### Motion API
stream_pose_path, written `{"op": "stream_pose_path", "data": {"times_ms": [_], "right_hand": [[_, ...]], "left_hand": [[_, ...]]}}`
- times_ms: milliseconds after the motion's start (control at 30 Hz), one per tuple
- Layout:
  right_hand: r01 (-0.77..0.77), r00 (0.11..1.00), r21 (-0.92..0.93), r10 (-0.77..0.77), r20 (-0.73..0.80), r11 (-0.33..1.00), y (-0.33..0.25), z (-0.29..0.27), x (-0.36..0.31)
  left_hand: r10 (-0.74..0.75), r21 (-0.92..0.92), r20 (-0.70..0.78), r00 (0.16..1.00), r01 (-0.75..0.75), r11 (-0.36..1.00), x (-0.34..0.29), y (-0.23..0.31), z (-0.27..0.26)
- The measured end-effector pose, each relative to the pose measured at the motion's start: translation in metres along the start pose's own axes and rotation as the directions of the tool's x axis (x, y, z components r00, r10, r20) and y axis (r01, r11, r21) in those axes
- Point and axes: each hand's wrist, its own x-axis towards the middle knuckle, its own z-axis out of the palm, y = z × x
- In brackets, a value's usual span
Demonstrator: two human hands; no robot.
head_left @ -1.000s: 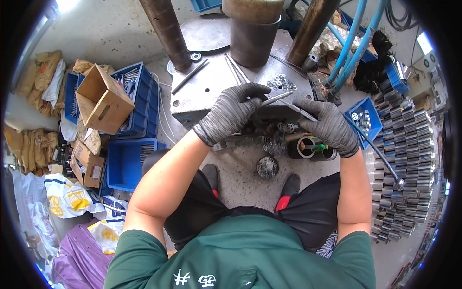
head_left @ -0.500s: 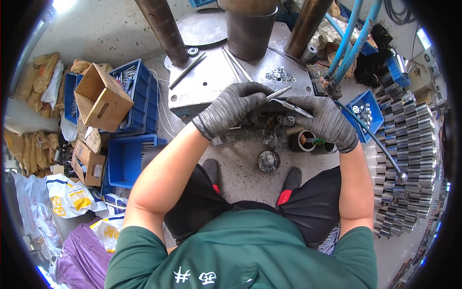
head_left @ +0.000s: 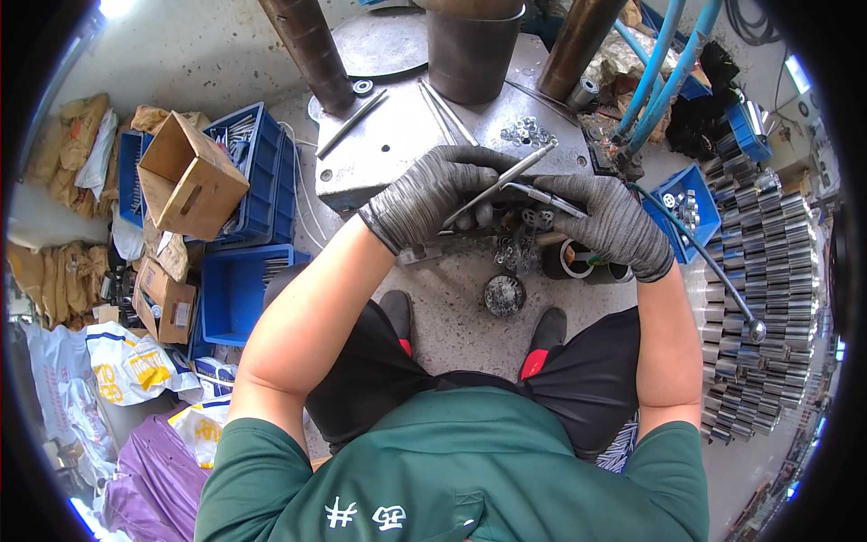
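Both my hands wear grey knitted gloves and are raised over the near edge of the metal press bed (head_left: 361,167). In my left hand (head_left: 424,194) is a slim metal rod (head_left: 524,168), slanting up to the right with a stepped, narrower far end. My right hand (head_left: 623,221) grips a slim silvery tool (head_left: 553,200) with a thin bent tip, close below the rod; most of it is hidden in the glove, so its kind is unclear. On the bed lie several loose rods (head_left: 352,123) and a cluster of small metal rings (head_left: 528,133).
A dark round ram (head_left: 474,54) stands between two thick columns (head_left: 312,50). Blue crates (head_left: 239,303) and a cardboard box (head_left: 194,181) are at left. At right stand stacked metal cylinders (head_left: 768,289), a blue bin (head_left: 691,203) and a long-handled rod (head_left: 713,271). A round tin (head_left: 504,295) sits below.
The rod in my left hand now shows more of its length and reaches farther up and right, its lower end visible below the glove. My right hand has hardly moved.
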Motion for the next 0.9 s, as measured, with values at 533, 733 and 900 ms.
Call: {"op": "stream_pose_path", "data": {"times_ms": [533, 733, 900], "right_hand": [[-0.257, 0.965, 0.385, 0.256, 0.056, 0.886, 0.03, 0.014, 0.006], [-0.144, 0.966, 0.339, 0.206, -0.155, 0.93, 0.036, 0.006, 0.007], [-0.145, 0.925, 0.032, 0.147, -0.35, 0.989, 0.057, 0.005, 0.007]], "left_hand": [[0.419, 0.922, -0.315, 0.852, 0.17, 0.347, 0.012, 0.018, -0.051], [0.534, 0.894, -0.429, 0.728, 0.426, 0.139, 0.005, 0.027, -0.111], [0.531, 0.908, -0.361, 0.767, 0.419, 0.013, 0.002, 0.031, -0.126]]}}
